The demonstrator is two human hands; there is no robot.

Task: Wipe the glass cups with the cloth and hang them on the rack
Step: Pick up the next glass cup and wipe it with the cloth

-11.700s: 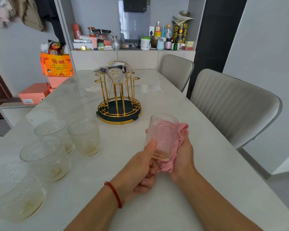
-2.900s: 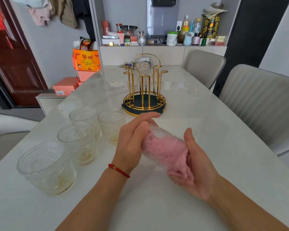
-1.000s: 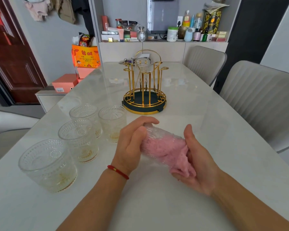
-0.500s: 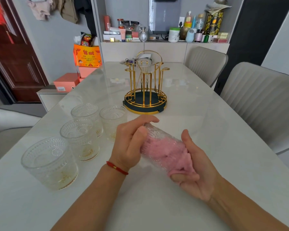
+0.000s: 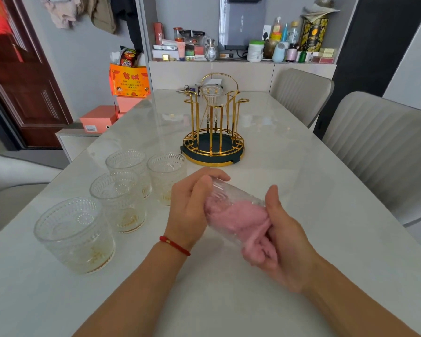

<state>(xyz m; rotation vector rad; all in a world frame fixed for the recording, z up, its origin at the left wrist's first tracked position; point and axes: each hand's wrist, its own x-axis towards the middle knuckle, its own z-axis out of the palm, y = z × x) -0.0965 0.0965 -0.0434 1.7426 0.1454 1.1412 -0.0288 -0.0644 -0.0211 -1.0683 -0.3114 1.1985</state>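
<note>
The clear ribbed glass cup (image 5: 231,203) lies tilted on its side above the white marble table (image 5: 229,300), near side of the gold wire rack (image 5: 213,132), base toward the rack; versus half a second ago the pink cloth (image 5: 243,222) sits slightly turned inside it, so the inner wipe is judged ongoing, hanging not yet due. Left hand (image 5: 192,207) is curled closed around the cup's base end; right hand (image 5: 280,242) pinches the cloth at the cup mouth. Four more beaded cups (image 5: 122,200) stand left of the rack, one (image 5: 212,96) hangs on it.
</note>
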